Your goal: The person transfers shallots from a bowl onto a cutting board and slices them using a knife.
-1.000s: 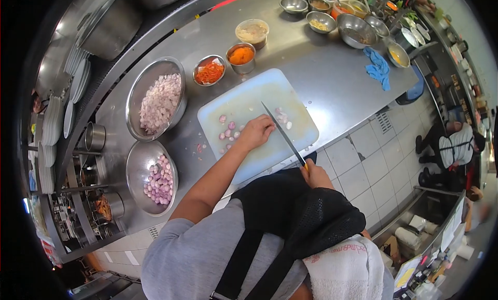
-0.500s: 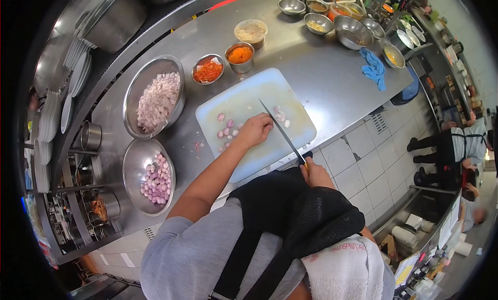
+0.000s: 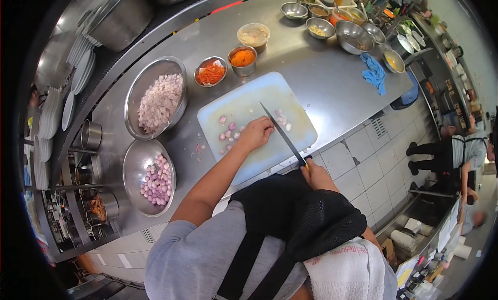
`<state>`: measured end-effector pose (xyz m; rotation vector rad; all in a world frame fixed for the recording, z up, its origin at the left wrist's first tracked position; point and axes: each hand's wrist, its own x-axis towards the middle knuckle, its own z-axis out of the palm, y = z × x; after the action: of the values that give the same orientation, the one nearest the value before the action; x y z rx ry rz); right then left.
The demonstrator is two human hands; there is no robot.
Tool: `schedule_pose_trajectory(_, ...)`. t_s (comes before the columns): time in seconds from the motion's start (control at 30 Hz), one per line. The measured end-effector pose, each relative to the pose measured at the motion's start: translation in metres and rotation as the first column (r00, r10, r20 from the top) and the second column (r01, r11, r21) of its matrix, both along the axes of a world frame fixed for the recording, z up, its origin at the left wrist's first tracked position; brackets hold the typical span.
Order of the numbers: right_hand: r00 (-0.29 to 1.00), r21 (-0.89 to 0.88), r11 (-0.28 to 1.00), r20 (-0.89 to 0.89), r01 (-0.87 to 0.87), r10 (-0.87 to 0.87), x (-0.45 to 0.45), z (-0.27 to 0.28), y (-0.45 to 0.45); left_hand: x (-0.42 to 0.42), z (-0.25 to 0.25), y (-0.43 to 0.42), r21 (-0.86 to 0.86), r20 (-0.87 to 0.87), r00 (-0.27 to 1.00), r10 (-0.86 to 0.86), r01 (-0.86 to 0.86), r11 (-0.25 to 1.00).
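My right hand (image 3: pixel 318 176) is closed round the yellow handle of a kitchen knife (image 3: pixel 284 134). Its long blade points up and left across the white cutting board (image 3: pixel 244 100). Just left of the blade, my left hand (image 3: pixel 257 133) has its fingers curled down at the board; whatever lies beneath the fingertips is hidden. Several whole peeled shallots (image 3: pixel 228 134) sit left of that hand. Cut shallot pieces (image 3: pixel 281 118) rest on the blade's right side.
Left of the board stand a steel bowl (image 3: pixel 129 107) of chopped shallots and another bowl (image 3: pixel 136 195) of whole ones. Behind it are a cup of orange shreds (image 3: pixel 211 71), an orange-filled cup (image 3: pixel 243 57) and a tub (image 3: pixel 253 35). A blue cloth (image 3: pixel 374 74) lies right. Co-workers (image 3: pixel 461 149) stand far right.
The whole view has shifted slightly. Both hands and the knife keep nearly the same place over the board. At far right a co-worker's arm has moved.
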<state>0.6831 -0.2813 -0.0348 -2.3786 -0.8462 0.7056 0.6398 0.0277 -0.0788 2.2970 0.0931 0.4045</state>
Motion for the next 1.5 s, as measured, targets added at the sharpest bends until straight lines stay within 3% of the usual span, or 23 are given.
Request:
schedule_pose_trajectory(0.13, 0.998, 0.031, 1.0, -0.065, 0.001, 0.001, 0.002, -0.039, 0.005, -0.001, -0.001, -0.002, -0.073, -0.042, 0.999, 0.008, -0.011, 0.997)
schedule_pose_trajectory(0.33, 0.993, 0.052, 0.998, -0.113, -0.025, 0.03, 0.026, -0.032, 0.015, -0.004, 0.004, 0.004, -0.045, -0.011, 1.0, -0.019, 0.019, 0.999)
schedule_pose_trajectory(0.4, 0.99, 0.074, 0.995, -0.13, 0.062, -0.052, 0.023, -0.034, 0.006, -0.008, 0.0, 0.004, -0.013, -0.071, 0.997, -0.025, 0.024, 1.0)
schedule_pose_trajectory(0.7, 0.997, 0.016, 0.998, -0.048, 0.056, -0.055, 0.013, -0.043, 0.001, 0.001, -0.003, 0.0, 0.136, -0.198, 0.977, 0.076, -0.049, 0.989)
schedule_pose_trajectory(0.83, 0.999, 0.019, 0.998, 0.003, 0.052, -0.052, 0.01, -0.043, 0.001, 0.002, 0.01, -0.001, 0.044, -0.099, 0.991, 0.086, -0.082, 0.996)
schedule_pose_trajectory(0.9, 0.999, 0.007, 0.999, 0.012, 0.053, -0.053, 0.008, -0.044, -0.001, 0.003, 0.008, -0.002, 0.085, 0.095, 0.995, -0.009, 0.001, 0.996)
schedule_pose_trajectory(1.03, 0.998, 0.005, 0.998, 0.017, 0.057, -0.057, 0.009, -0.042, -0.001, 0.009, -0.006, 0.005, 0.028, -0.001, 0.999, -0.053, 0.053, 0.998)
schedule_pose_trajectory(1.2, 0.996, -0.207, 0.977, 0.079, 0.058, -0.042, -0.007, 0.021, 0.001, 0.01, -0.005, 0.008, 0.07, -0.014, 0.994, -0.109, 0.11, 0.992)
schedule_pose_trajectory(1.37, 0.997, -0.127, 0.991, 0.066, 0.034, -0.026, 0.001, -0.02, 0.015, 0.006, -0.006, 0.003, 0.05, 0.019, 0.996, -0.082, 0.081, 0.996)
schedule_pose_trajectory(1.5, 0.994, -0.107, 0.994, 0.106, -0.005, 0.016, 0.002, 0.008, 0.017, 0.006, -0.005, 0.004, 0.075, -0.01, 0.998, -0.061, 0.061, 0.995)
